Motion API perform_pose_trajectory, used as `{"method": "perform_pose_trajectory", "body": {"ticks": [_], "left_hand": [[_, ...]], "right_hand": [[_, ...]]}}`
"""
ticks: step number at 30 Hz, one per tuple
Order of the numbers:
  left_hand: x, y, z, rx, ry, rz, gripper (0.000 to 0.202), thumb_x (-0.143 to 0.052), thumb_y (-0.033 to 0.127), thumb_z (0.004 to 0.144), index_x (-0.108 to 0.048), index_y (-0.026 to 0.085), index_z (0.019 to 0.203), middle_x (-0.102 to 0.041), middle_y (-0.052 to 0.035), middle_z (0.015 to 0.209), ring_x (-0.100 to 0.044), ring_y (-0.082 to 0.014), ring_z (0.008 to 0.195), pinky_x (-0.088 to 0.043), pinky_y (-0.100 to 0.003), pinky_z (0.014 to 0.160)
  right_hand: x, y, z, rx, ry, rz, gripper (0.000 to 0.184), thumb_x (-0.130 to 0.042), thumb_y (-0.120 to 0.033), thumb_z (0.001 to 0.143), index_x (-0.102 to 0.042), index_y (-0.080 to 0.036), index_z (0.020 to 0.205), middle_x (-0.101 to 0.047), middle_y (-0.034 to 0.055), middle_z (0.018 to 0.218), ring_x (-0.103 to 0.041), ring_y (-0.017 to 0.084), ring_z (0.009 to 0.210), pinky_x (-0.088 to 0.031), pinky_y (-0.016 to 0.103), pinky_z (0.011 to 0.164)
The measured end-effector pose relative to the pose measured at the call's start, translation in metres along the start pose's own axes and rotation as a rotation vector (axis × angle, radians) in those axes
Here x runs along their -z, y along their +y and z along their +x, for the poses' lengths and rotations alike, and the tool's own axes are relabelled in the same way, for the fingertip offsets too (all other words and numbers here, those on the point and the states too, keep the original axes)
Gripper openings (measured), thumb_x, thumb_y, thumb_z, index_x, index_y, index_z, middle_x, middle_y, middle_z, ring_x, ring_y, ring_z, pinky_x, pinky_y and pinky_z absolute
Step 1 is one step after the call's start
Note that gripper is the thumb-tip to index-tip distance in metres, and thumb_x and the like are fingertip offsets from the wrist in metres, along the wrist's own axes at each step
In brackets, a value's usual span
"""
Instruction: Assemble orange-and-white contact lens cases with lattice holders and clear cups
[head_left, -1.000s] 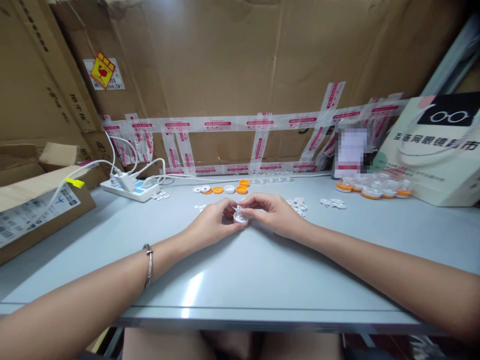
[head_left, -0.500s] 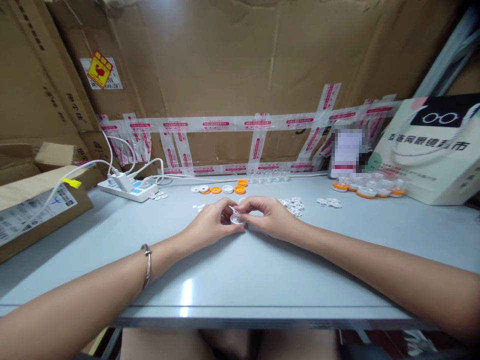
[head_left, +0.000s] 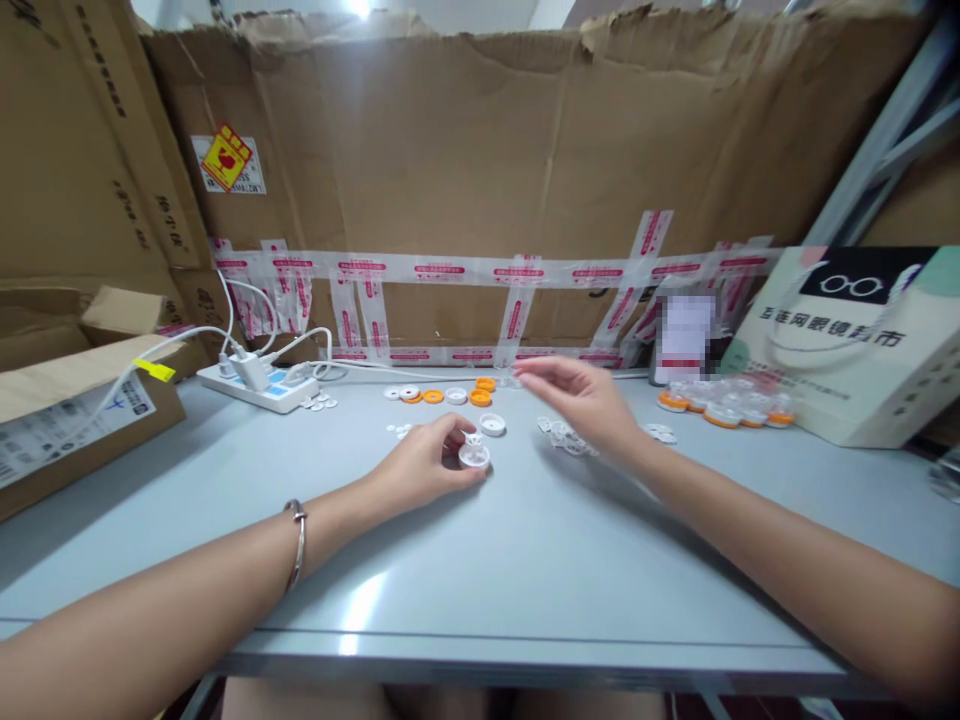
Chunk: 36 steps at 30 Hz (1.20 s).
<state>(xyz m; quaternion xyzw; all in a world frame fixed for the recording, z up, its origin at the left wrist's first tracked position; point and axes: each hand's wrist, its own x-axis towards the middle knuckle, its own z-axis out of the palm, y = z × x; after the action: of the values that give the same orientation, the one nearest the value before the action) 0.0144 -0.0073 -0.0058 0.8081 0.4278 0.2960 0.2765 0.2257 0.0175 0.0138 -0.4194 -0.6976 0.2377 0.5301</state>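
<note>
My left hand [head_left: 431,462] rests on the table with thumb and fingers curled around a small round white plastic cup [head_left: 474,459]. A little white piece [head_left: 473,439] shows at the cup's far rim, by my fingertips. Behind it lies another shallow white round cup [head_left: 492,426], apart from the hand. My right hand [head_left: 589,400] is raised at the back of the table, thumb and fingers pinched together beside small clear plastic caps [head_left: 508,380]. Whether a cap is between those fingertips is too blurred to tell. Below the right hand lies a pile of white perforated discs [head_left: 564,438].
Orange rings [head_left: 481,398] and white rings [head_left: 456,396] lie at the back. A power strip [head_left: 259,388] with cables and a carton [head_left: 82,420] stand left. On the right are clear-and-orange round pieces [head_left: 724,410], a phone [head_left: 684,338] and a paper bag [head_left: 832,350].
My right hand has left the cup and moved right and back to the clear caps. My left hand still holds the white cup. The camera view has tilted upward.
</note>
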Motion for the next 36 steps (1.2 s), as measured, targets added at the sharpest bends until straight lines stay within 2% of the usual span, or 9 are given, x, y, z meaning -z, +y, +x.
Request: {"method": "perform_pose_trajectory", "body": {"ticks": [2, 7, 11, 16, 22, 25, 28, 30, 36], "left_hand": [[0.001, 0.0, -0.001, 0.027, -0.001, -0.032, 0.036, -0.066, 0.033, 0.068, -0.053, 0.017, 0.099, -0.063, -0.0031, 0.085, -0.06, -0.0171, 0.078, -0.048, -0.031, 0.072], [0.009, 0.006, -0.003, 0.125, -0.007, -0.329, 0.036, -0.069, 0.028, 0.066, -0.049, 0.016, 0.094, -0.062, -0.005, 0.088, -0.063, -0.0173, 0.081, -0.049, -0.031, 0.072], [0.02, 0.021, -0.008, 0.193, 0.022, -0.461, 0.034, -0.072, 0.026, 0.064, -0.05, 0.016, 0.088, -0.062, -0.0044, 0.085, -0.062, -0.0172, 0.083, -0.048, -0.031, 0.074], [0.024, 0.035, -0.013, 0.263, -0.004, -0.554, 0.036, -0.071, 0.023, 0.066, -0.052, 0.015, 0.096, -0.064, -0.005, 0.086, -0.062, -0.0155, 0.081, -0.047, -0.031, 0.078], [0.023, 0.033, -0.016, 0.259, -0.021, -0.579, 0.034, -0.072, 0.029, 0.067, -0.055, 0.017, 0.094, -0.066, -0.0056, 0.095, -0.063, -0.0175, 0.089, -0.046, -0.032, 0.082], [0.023, 0.034, -0.017, 0.235, -0.018, -0.593, 0.035, -0.073, 0.033, 0.067, -0.055, 0.018, 0.093, -0.066, -0.005, 0.096, -0.064, -0.0187, 0.091, -0.047, -0.033, 0.082], [0.024, 0.038, -0.019, 0.205, -0.013, -0.615, 0.036, -0.073, 0.033, 0.066, -0.055, 0.018, 0.092, -0.067, -0.0043, 0.093, -0.065, -0.019, 0.088, -0.048, -0.034, 0.081], [0.024, 0.04, -0.02, 0.193, -0.015, -0.618, 0.035, -0.073, 0.032, 0.066, -0.055, 0.018, 0.093, -0.067, -0.0039, 0.091, -0.065, -0.0185, 0.086, -0.049, -0.033, 0.08], [0.024, 0.043, -0.02, 0.142, 0.035, -0.603, 0.041, -0.074, 0.026, 0.065, -0.053, 0.018, 0.1, -0.064, -0.0031, 0.094, -0.065, -0.0155, 0.078, -0.051, -0.03, 0.073]], "right_hand": [[0.025, 0.017, 0.02, -0.095, 0.148, -0.152, 0.027, -0.059, -0.036, 0.076, -0.065, -0.017, 0.095, -0.067, 0.0066, 0.1, -0.062, 0.018, 0.094, -0.047, 0.034, 0.089], [0.068, 0.082, 0.057, -0.276, 0.205, -0.288, 0.027, -0.07, -0.014, 0.059, -0.063, -0.013, 0.085, -0.067, 0.0132, 0.092, -0.062, 0.027, 0.091, -0.043, 0.047, 0.09], [0.063, 0.115, 0.065, -0.325, 0.2, -0.299, 0.04, -0.073, -0.01, 0.051, -0.06, -0.013, 0.089, -0.065, 0.0141, 0.097, -0.06, 0.027, 0.094, -0.042, 0.046, 0.091], [0.052, 0.121, 0.065, -0.331, 0.239, -0.271, 0.029, -0.072, -0.013, 0.053, -0.059, -0.013, 0.079, -0.066, 0.0139, 0.09, -0.061, 0.027, 0.093, -0.043, 0.044, 0.091], [0.053, 0.071, 0.062, -0.263, 0.301, -0.158, 0.033, -0.07, -0.026, 0.063, -0.056, -0.015, 0.091, -0.065, 0.0133, 0.097, -0.06, 0.028, 0.101, -0.045, 0.045, 0.09], [0.037, 0.015, 0.045, -0.154, 0.168, -0.01, 0.039, -0.067, -0.037, 0.07, -0.053, -0.021, 0.103, -0.067, 0.006, 0.096, -0.063, 0.02, 0.095, -0.051, 0.035, 0.084], [0.014, -0.04, 0.016, 0.041, -0.089, 0.243, 0.035, -0.069, -0.036, 0.071, -0.053, -0.021, 0.098, -0.067, 0.0025, 0.091, -0.064, 0.016, 0.09, -0.051, 0.034, 0.085], [0.001, -0.065, -0.001, 0.051, -0.18, 0.28, 0.029, -0.067, -0.033, 0.073, -0.055, -0.022, 0.097, -0.066, 0.002, 0.092, -0.063, 0.015, 0.089, -0.053, 0.031, 0.079], [-0.01, -0.07, -0.02, -0.003, -0.318, 0.271, 0.025, -0.066, -0.027, 0.074, -0.057, -0.023, 0.097, -0.064, 0.001, 0.09, -0.063, 0.014, 0.081, -0.054, 0.026, 0.067]]}}
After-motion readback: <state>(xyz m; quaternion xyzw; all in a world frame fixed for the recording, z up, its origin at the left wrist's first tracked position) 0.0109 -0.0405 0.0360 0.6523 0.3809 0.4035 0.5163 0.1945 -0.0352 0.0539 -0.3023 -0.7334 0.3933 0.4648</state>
